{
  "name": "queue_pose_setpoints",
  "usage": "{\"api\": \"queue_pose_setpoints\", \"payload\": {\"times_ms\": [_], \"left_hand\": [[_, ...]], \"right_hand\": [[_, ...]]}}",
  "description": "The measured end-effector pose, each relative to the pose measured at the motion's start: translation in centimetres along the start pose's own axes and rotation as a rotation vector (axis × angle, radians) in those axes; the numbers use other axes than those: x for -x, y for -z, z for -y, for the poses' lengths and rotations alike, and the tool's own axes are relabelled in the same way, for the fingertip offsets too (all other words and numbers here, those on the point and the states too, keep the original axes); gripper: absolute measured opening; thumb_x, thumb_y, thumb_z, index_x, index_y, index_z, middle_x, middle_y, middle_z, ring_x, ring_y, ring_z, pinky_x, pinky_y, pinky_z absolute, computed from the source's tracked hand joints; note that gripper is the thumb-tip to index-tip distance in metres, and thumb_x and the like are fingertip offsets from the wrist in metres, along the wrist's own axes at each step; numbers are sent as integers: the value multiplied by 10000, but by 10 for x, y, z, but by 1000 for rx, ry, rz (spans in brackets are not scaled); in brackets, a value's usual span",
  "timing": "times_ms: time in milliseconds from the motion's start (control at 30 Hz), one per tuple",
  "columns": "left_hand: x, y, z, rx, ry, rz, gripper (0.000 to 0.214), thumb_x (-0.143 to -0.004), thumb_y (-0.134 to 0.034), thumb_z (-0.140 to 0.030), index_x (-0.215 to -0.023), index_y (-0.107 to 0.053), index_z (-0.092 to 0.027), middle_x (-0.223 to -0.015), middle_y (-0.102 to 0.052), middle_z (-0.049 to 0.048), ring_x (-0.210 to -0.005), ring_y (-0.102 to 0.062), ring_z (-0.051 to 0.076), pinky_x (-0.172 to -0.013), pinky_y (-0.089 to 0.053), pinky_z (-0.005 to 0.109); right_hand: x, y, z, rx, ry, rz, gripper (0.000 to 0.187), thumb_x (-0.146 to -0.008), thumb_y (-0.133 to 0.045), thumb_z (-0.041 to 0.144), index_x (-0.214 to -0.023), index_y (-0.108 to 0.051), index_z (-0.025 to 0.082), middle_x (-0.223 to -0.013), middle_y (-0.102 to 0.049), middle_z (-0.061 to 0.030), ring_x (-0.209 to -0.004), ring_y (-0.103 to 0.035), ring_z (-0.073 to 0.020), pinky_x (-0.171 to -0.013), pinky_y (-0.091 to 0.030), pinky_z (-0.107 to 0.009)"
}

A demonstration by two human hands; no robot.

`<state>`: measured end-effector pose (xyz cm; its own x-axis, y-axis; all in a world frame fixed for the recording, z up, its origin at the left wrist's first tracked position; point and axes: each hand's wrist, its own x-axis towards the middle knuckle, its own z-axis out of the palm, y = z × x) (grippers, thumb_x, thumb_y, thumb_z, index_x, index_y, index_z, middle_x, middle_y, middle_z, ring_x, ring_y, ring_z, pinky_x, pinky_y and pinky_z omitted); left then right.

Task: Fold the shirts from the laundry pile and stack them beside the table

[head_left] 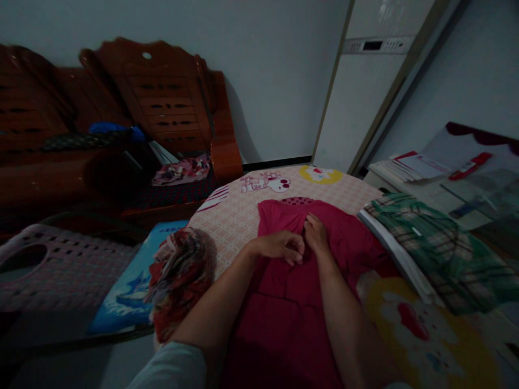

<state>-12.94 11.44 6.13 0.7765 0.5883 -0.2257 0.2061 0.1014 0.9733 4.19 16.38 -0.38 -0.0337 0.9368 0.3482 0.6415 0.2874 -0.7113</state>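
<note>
A crimson shirt lies spread on a round table, its lower part running toward me. Above its middle, my left hand has loosely curled fingers, with a gap between thumb and fingers and nothing visible in them. My right hand is just to the right and slightly farther away. Its bent fingers press together on the shirt's fabric near the upper front; the fingertips are partly hidden by a fold. A patterned piece of the shirt's collar area shows at the far edge.
The tablecloth has cartoon prints. A crumpled patterned cloth sits left, beside a blue printed bag. At right lies a green plaid garment. Beyond are a wooden bench, a tall white appliance and papers.
</note>
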Motion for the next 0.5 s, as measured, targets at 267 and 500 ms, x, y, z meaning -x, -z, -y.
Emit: {"api": "queue_pose_setpoints", "payload": {"times_ms": [267,500], "left_hand": [[-6,32,26,-372,-271,-702,229,-832,-609,-247,-1017,-659,-123,-1070,-698,123,-1018,-650,215,-954,-502,399],[-7,45,63,-964,-161,-837,477,-898,-531,-260,-1361,-517,-148,-1466,-473,161,-1376,-421,269,-1134,-364,497]], "right_hand": [[5,1,7,101,54,32,261,-759,-464,98,-912,-669,150,-1130,-659,-151,-1120,-564,-241,-1055,-381,-390],[4,25,25,159,-173,10,225,-763,-558,135,-906,-730,161,-1050,-730,-125,-992,-666,-226,-928,-481,-337]]}}
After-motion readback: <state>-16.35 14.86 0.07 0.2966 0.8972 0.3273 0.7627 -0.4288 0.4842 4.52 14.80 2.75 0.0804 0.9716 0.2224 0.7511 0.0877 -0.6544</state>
